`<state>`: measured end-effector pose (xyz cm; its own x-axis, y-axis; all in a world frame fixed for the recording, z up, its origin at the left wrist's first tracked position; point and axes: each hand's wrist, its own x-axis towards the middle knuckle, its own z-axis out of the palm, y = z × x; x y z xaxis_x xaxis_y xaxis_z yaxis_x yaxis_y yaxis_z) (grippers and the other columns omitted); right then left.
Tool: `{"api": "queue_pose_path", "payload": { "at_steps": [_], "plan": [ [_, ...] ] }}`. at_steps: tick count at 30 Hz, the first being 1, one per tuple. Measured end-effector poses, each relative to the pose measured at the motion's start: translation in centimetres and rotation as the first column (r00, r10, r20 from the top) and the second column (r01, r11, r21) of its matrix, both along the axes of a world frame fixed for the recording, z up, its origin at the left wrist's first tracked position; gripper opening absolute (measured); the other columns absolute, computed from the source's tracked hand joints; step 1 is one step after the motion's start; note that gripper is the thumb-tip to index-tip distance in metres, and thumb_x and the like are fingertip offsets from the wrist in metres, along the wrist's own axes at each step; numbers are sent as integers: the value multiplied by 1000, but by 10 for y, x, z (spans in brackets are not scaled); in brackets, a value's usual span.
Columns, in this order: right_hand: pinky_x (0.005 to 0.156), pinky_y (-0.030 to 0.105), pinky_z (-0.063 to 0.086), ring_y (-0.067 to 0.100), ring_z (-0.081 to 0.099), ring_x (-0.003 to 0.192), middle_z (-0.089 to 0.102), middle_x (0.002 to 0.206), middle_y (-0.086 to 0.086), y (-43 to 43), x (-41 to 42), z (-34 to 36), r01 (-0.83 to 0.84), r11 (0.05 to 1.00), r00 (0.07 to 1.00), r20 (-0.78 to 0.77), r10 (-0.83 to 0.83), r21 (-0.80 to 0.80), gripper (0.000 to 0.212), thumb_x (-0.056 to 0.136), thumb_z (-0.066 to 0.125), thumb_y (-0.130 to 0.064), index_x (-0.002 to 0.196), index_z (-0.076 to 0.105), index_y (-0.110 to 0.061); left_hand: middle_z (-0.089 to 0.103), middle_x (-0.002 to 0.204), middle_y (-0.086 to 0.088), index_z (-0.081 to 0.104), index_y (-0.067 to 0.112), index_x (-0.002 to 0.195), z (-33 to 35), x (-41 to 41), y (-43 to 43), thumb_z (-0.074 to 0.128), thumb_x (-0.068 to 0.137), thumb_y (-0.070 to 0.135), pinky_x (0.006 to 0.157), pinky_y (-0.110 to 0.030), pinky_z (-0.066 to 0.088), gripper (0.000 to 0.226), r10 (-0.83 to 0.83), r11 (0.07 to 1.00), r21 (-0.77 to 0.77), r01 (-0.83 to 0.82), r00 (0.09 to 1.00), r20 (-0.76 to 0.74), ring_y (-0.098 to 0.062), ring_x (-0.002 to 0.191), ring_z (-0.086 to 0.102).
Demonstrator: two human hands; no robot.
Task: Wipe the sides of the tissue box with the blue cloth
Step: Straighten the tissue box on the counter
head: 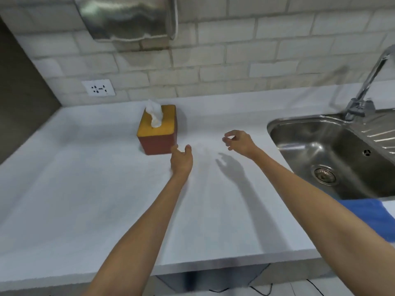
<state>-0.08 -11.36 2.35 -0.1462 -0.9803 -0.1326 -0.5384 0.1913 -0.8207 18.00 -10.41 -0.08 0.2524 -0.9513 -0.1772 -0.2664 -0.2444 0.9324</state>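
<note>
reaching out over a white counter [85,199], a person's two bare arms stretch forward from the near edge. the left hand [181,160] hovers just beside the near right corner of the tissue box [157,130], its fingers spread fairly wide and curled a little, holding nothing; whether a fingertip touches the box cannot be told. the right hand [239,142] hangs in the air further right, well apart from the box, its fingers loosely curled inward with the thumb near the forefinger, and it too holds nothing. its shadow falls on the counter below it.

the tissue box stands upright on the counter towards the back wall, with a yellow top, reddish-brown sides and a white tissue [154,113] sticking up from the slot. the blue cloth [372,218] lies at the right edge of the view, on the counter in front of the sink [320,146], partly hidden by the right forearm and far from both hands. a metal tap [367,86] rises behind the sink. on the white brick wall sit a power socket [98,88] and, higher up, a steel dispenser [128,18]. the picture is somewhat blurred.
</note>
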Motion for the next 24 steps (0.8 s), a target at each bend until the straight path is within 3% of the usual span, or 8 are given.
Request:
{"api": "queue_pose_path", "payload": {
  "at_steps": [4, 7, 11, 16, 19, 24],
  "plan": [
    [81, 30, 47, 25, 62, 79, 65, 88, 13, -42, 59, 6, -49, 998, 998, 39, 51, -32, 36, 90, 56, -30, 116, 62, -6, 52, 136, -22, 24, 6, 143, 5, 57, -31, 43, 96, 32, 99, -50, 47, 57, 164, 985, 53, -161, 985, -54, -41, 117, 55],
    [76, 26, 42, 28, 66, 82, 68, 97, 17, -67, 93, 7, -83, 996, 995, 47, 85, -40, 37, 91, 55, -33, 115, 61, -6, 50, 137, -20, 24, 5, 141, 7, 84, -51, 43, 96, 38, 97, -50, 50, 59, 231, 967, 140, -214, 966, -118, -40, 115, 57],
    [79, 28, 44, 32, 68, 92, 66, 113, 18, -94, 125, 6, -77, 997, 995, 57, 79, -26, 41, 92, 53, -34, 121, 57, -6, 44, 141, -18, 20, 8, 143, 11, 100, -72, 47, 91, 50, 93, -50, 52, 72, 282, 931, 323, -171, 897, -339, -41, 113, 57],
    [99, 39, 43, 35, 60, 113, 55, 133, 18, -124, 142, 0, -43, 999, 998, 50, 42, 19, 52, 92, 50, -40, 132, 48, -6, 44, 142, -17, 26, 11, 141, 9, 102, -97, 61, 81, 55, 96, -56, 48, 82, 299, 915, 397, -78, 792, -532, -44, 121, 51],
    [96, 39, 44, 35, 60, 111, 53, 134, 20, -141, 146, -3, 1, 998, 994, 113, -8, 55, 55, 93, 49, -39, 136, 42, -5, 45, 142, -17, 26, 10, 141, 0, 102, -111, 65, 79, 53, 97, -56, 47, 84, 311, 907, 414, -75, 782, -541, -43, 122, 50],
    [106, 43, 40, 35, 50, 125, 46, 143, 17, -172, 148, -10, 74, 993, 980, 177, -89, 87, 59, 91, 52, -39, 138, 39, -6, 48, 141, -16, 28, 13, 142, -13, 118, -125, 61, 85, 46, 104, -52, 42, 74, 218, 901, 432, 35, 826, -520, -40, 121, 53]
  ]
}}
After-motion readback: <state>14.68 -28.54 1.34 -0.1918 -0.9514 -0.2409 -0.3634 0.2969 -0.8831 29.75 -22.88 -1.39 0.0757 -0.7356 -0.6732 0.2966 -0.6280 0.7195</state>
